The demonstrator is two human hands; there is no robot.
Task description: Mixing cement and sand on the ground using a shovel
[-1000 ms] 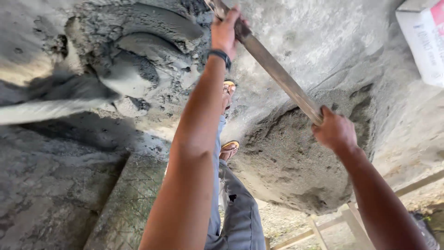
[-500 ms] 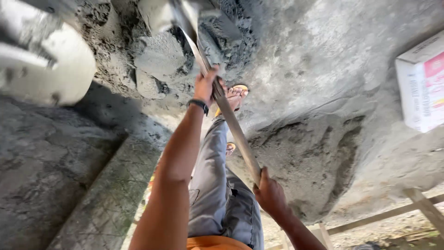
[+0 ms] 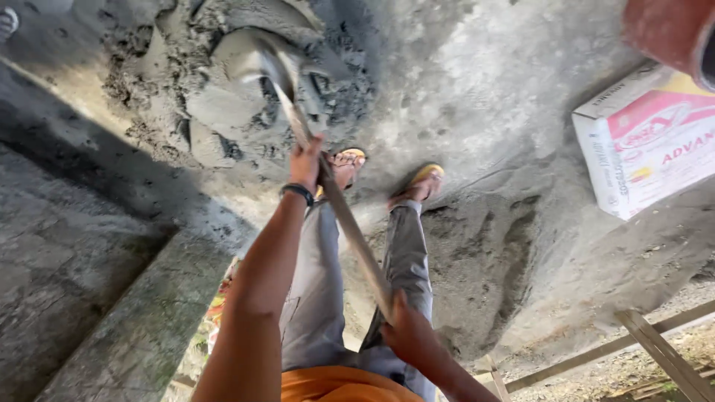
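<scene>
I grip a long wooden shovel handle (image 3: 350, 227) with both hands. My left hand (image 3: 306, 162) holds it low, close to the blade, a dark band on the wrist. My right hand (image 3: 408, 333) holds the upper end near my waist. The metal blade (image 3: 277, 63) is dug into a heap of wet grey cement mix (image 3: 223, 104) on the ground ahead of my sandalled feet (image 3: 387, 175).
A pile of dry grey sand (image 3: 484, 260) lies to the right of my legs. A white and pink cement bag (image 3: 648, 145) lies at far right. A concrete kerb (image 3: 141, 327) runs at lower left. Wooden battens (image 3: 655, 339) lie at lower right.
The handle has swung from slanting right to nearly straight ahead. The blade has gone down into the wet mix, and my right hand has drawn back toward my body.
</scene>
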